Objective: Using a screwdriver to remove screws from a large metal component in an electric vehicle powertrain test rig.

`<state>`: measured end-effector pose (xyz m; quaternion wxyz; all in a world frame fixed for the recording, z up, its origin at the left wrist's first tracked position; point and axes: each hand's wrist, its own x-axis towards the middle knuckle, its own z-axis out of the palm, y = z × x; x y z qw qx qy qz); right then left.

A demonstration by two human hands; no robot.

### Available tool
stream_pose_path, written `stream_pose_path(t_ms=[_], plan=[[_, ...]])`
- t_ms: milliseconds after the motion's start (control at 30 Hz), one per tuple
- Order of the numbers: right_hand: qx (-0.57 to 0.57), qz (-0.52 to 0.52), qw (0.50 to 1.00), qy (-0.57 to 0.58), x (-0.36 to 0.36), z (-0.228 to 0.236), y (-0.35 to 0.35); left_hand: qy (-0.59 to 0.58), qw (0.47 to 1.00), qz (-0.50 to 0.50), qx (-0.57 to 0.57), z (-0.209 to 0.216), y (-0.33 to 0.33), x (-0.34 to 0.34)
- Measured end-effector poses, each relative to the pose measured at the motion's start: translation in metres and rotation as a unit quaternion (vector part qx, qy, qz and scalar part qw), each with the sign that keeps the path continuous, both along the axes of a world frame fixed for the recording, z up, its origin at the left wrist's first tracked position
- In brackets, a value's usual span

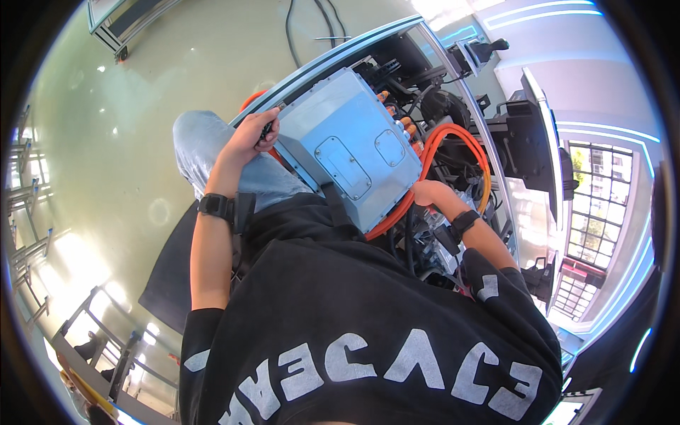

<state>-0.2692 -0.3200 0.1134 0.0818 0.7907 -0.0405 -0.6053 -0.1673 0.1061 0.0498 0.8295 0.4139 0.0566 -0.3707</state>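
left hand (253,138) grips dark tool at grey metal housing's (350,152) left corner | right hand (433,195) clasps orange cable (453,142) | keep tool square, cable steady

The grey metal box with two cover plates (350,152) sits inside the aluminium-railed frame (333,62); the thick orange cable (453,138) loops at its right edge, the left hand (253,138) at its left corner.

A pale grey-blue metal box (352,152), bright orange cables (453,134), and a black shirt (368,333) with white lettering.
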Motion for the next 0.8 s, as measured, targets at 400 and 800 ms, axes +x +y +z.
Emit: stream_pose_path(t_ms=[400, 800], plan=[[0.035, 0.082, 0.988, 0.127, 0.045, -0.043, -0.025, -0.012, 1.0, 0.002, -0.024, -0.003, 0.001, -0.001], [0.043, -0.171, 0.974, 0.141, 0.059, -0.007, -0.015, -0.018, 1.0, 0.008, -0.001, -0.002, 0.01, -0.007]])
